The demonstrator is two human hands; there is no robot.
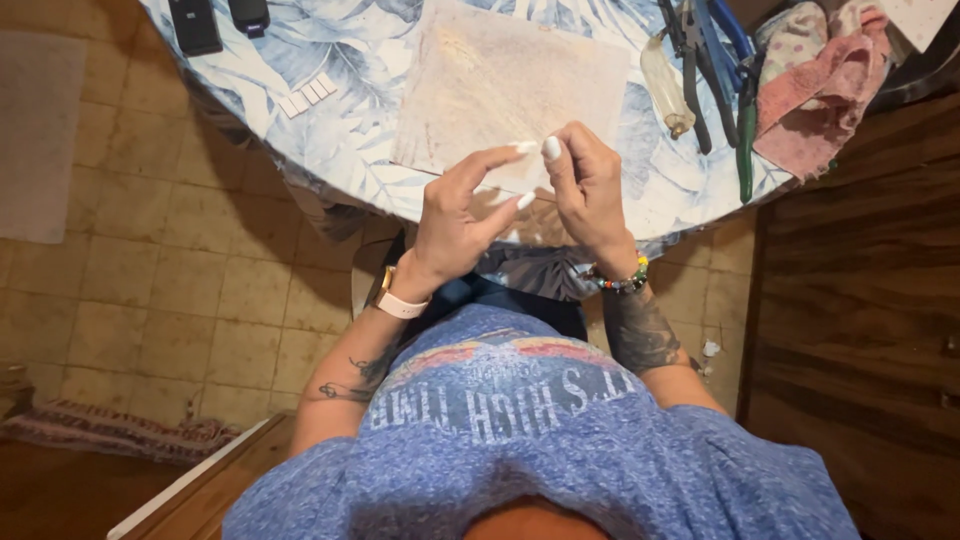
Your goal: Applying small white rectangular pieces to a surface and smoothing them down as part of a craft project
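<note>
The left hand [455, 215] and the right hand [585, 190] are raised together just above the near edge of the tabletop [350, 150], which is covered with a pale blue leaf-patterned cloth. The left hand's fingers [490, 160] are curled with thumb and forefinger reaching toward the right hand; the right hand's fingers are bent in close to them. Whether either hand pinches something small between the white-nailed fingertips cannot be told. Directly beyond the hands lies a square beige stone-look tile [500, 85], flat on the tabletop. A row of small white rectangular chips [306, 95] sits to the left of the tile, well apart from the hands. To the right lie blue-handled pliers [715, 45], a green-handled tool [746, 140] and a crumpled pink cloth [820, 90]. Two black oblong devices [215, 20] rest at the far left edge
</note>
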